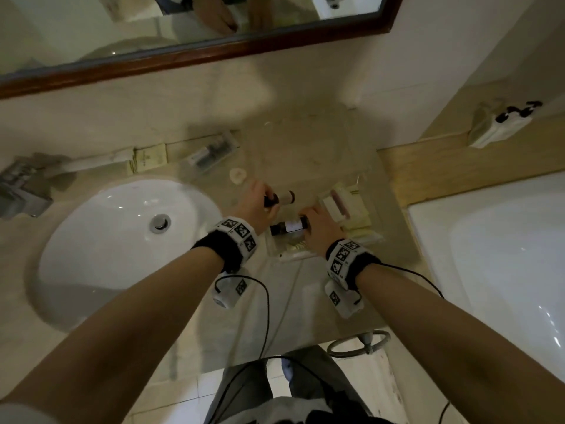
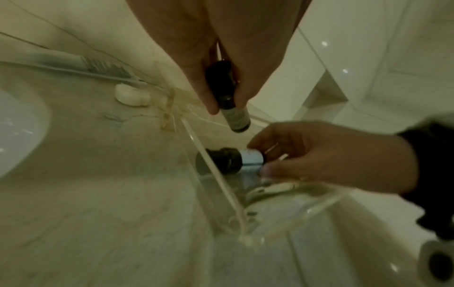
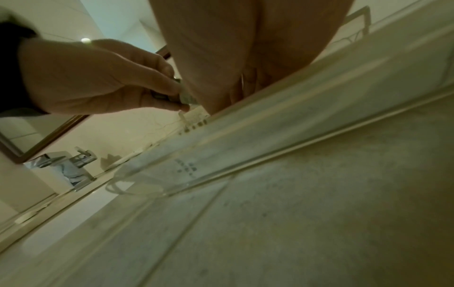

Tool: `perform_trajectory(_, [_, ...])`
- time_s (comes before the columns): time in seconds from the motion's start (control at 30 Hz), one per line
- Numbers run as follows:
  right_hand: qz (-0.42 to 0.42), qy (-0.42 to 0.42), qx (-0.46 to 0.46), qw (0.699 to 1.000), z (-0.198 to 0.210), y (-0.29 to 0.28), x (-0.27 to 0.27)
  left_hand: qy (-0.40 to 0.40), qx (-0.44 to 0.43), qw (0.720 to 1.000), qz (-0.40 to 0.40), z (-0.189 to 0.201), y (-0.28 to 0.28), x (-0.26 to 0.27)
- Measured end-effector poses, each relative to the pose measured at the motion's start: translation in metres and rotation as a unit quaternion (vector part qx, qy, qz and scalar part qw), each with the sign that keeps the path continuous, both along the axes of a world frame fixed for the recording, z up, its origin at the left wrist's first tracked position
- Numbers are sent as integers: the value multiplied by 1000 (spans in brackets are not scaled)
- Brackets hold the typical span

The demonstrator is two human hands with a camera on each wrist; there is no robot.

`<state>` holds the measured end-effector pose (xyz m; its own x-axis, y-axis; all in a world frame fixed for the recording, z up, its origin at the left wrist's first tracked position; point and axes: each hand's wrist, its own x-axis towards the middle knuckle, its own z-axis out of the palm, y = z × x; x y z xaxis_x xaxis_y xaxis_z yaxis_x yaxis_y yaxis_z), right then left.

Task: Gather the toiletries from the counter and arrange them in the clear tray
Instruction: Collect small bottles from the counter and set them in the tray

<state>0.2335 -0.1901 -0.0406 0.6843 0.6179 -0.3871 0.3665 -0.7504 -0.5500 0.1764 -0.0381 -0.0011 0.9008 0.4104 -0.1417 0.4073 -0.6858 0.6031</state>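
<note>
- Overhead, counter (image 1: pixel 305 154) — beige marbled stone under a wood-framed mirror (image 1: pixel 195 53); white sink (image 1: pixel 122 240) on the left, white bathtub (image 1: pixel 495 255) on the right.
- Clear tray (image 1: pixel 282 255) — on the counter between sink and tub, with pale packets (image 1: pixel 348 209) at its right end.
- Left hand (image 1: pixel 260 206) — fingers curled round a small dark-capped bottle (image 1: pixel 282 198), held over the tray's far side.
- Right hand (image 1: pixel 321 228) — fingertips pinching a second bottle (image 1: pixel 289 227) lying on its side in the tray.
- Round white soap (image 1: pixel 238 175) and a boxed toothbrush kit (image 1: pixel 211 154) — on the counter behind.
</note>
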Motion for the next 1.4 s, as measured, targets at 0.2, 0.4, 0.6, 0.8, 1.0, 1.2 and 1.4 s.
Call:
perform_trajectory(0.2, [-45,15,3,999,-3,1,1,139,58,984,-94,-25,-9,6])
perform_trajectory(0.4, [-28,24,30,999,-4,2,4,129,88,980,-124,-26,-7,14])
perform_trajectory(0.6, [2,23,28,999,-3,2,10,24,113,993,-15,-16,17,20])
perform_trajectory(0.8, [44,-15,-15,999,-5,5,10,52,143,987,56,-17,53,36])
perform_trajectory(1.0, [16,-37,-14,999,-6,7,7,186,172,965,-61,-37,86,39])
perform_trajectory(1.2, [36,-37,3,999,-2,10,8,257,174,949,-51,-52,99,46])
perform_trajectory(1.4, [36,-33,-6,999,-2,14,6,171,92,981,9,-38,90,31])
